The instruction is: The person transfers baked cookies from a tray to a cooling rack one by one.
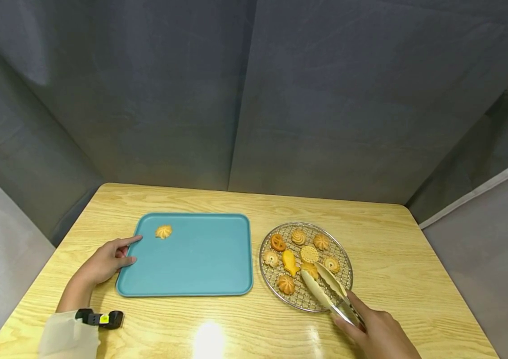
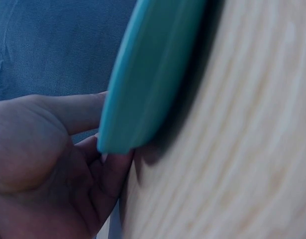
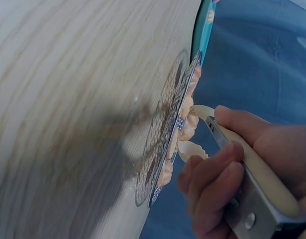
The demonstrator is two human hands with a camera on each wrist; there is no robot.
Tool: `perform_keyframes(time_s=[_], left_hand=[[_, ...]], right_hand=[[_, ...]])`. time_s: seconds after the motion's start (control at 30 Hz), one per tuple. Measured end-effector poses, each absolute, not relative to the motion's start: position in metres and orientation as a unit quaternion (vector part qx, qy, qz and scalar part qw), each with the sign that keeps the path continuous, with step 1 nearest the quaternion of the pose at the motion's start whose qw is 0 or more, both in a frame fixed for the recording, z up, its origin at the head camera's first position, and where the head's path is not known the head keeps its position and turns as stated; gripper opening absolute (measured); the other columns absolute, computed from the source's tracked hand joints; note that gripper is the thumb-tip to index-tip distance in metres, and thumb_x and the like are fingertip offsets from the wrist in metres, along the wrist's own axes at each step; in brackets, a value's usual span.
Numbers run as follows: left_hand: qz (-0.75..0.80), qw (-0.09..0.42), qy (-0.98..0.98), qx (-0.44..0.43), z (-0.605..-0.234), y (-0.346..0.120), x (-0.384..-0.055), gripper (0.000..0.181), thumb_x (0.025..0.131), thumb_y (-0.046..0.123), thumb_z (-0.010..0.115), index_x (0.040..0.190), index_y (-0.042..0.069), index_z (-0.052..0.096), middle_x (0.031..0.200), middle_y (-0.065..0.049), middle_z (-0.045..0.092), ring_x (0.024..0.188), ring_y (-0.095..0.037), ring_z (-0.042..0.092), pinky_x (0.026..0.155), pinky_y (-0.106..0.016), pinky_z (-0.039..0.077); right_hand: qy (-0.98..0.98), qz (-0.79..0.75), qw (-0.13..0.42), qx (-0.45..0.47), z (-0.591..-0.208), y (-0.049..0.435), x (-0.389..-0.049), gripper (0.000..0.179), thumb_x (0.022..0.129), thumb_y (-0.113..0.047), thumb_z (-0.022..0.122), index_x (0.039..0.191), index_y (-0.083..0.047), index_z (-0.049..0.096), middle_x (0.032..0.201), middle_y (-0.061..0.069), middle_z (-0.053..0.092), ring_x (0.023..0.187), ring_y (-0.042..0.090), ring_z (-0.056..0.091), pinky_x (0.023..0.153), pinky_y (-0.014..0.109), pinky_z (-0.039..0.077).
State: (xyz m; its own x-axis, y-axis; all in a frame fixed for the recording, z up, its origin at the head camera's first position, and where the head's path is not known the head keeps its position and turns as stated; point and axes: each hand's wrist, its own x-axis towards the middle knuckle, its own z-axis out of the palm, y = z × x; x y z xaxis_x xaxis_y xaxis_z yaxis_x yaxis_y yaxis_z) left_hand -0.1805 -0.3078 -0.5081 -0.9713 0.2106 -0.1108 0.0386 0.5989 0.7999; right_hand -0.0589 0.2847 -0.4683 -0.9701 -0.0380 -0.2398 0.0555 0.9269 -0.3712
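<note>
My left hand (image 1: 103, 260) holds the left edge of a blue-green tray (image 1: 191, 259), fingers and thumb at its rim; the left wrist view shows some fingers curled below the tray's edge (image 2: 143, 84). One swirled cookie (image 1: 163, 231) lies in the tray's upper left. My right hand (image 1: 381, 329) grips a pair of tongs (image 1: 346, 313) with pale tips. Those tips stand on either side of a round golden cookie (image 1: 309, 269) on a round wire rack (image 1: 299, 304). In the right wrist view the tongs' tips are right at the cookies, with my fingers (image 3: 220, 184) wrapped round the handle.
Several other cookies share the rack, among them a fish-shaped one (image 1: 289, 263), a pretzel-shaped one (image 1: 277, 242) and a round dotted one (image 1: 309, 254). The rack stands just right of the tray on a wooden table (image 1: 168, 324). Grey curtains (image 1: 326, 109) enclose the back and sides.
</note>
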Motion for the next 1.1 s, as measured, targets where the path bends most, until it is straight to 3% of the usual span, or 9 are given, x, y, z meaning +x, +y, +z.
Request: perform_keyframes(time_s=[0.17,0.4,0.63,0.9,1.1], left_hand=[[0.444,0.096,0.888,0.073,-0.508,-0.308,-0.180,0.061,0.098,-0.002,0.066,0.154,-0.006,0.042,0.084,-0.010,0.042,0.062,-0.016,0.037,0.055,-0.027,0.039],[0.443,0.096,0.889,0.072,-0.509,-0.309,-0.180,0.061,0.098,-0.001,0.066,0.154,-0.006,0.043,0.084,-0.010,0.042,0.062,-0.016,0.038,0.056,-0.027,0.039],[0.441,0.096,0.890,0.068,-0.509,-0.308,-0.181,0.061,0.098,0.000,0.066,0.154,-0.005,0.043,0.085,-0.010,0.042,0.064,-0.017,0.038,0.056,-0.028,0.039],[0.439,0.096,0.891,0.069,-0.510,-0.308,-0.181,0.061,0.098,0.000,0.066,0.154,-0.004,0.043,0.086,-0.010,0.042,0.063,-0.016,0.038,0.056,-0.028,0.039],[0.437,0.091,0.892,0.072,-0.510,-0.309,-0.181,0.060,0.098,0.000,0.066,0.154,-0.005,0.044,0.085,-0.010,0.042,0.063,-0.016,0.038,0.056,-0.027,0.039]], right_hand=[[0.974,-0.189,0.125,-0.002,-0.471,0.289,-0.059,0.083,0.095,-0.054,0.069,0.150,0.004,0.049,0.072,0.001,0.066,0.080,0.026,0.072,0.078,0.054,0.056],[0.973,-0.187,0.137,-0.016,-0.474,0.294,-0.059,0.084,0.095,-0.052,0.070,0.150,0.006,0.047,0.099,0.023,0.074,0.090,0.039,0.073,0.078,0.057,0.056],[0.974,-0.180,0.134,-0.007,-0.471,0.292,-0.059,0.087,0.094,-0.055,0.070,0.152,0.006,0.045,0.066,-0.002,0.062,0.080,0.028,0.072,0.077,0.055,0.056],[0.976,-0.182,0.117,-0.017,-0.462,0.278,-0.063,0.087,0.095,-0.058,0.067,0.155,0.001,0.044,0.062,-0.004,0.051,0.061,0.013,0.051,0.070,0.043,0.051],[0.974,-0.196,0.110,-0.036,-0.458,0.261,-0.073,0.084,0.093,-0.056,0.070,0.154,-0.002,0.048,0.064,-0.007,0.054,0.064,0.010,0.052,0.074,0.043,0.052]])
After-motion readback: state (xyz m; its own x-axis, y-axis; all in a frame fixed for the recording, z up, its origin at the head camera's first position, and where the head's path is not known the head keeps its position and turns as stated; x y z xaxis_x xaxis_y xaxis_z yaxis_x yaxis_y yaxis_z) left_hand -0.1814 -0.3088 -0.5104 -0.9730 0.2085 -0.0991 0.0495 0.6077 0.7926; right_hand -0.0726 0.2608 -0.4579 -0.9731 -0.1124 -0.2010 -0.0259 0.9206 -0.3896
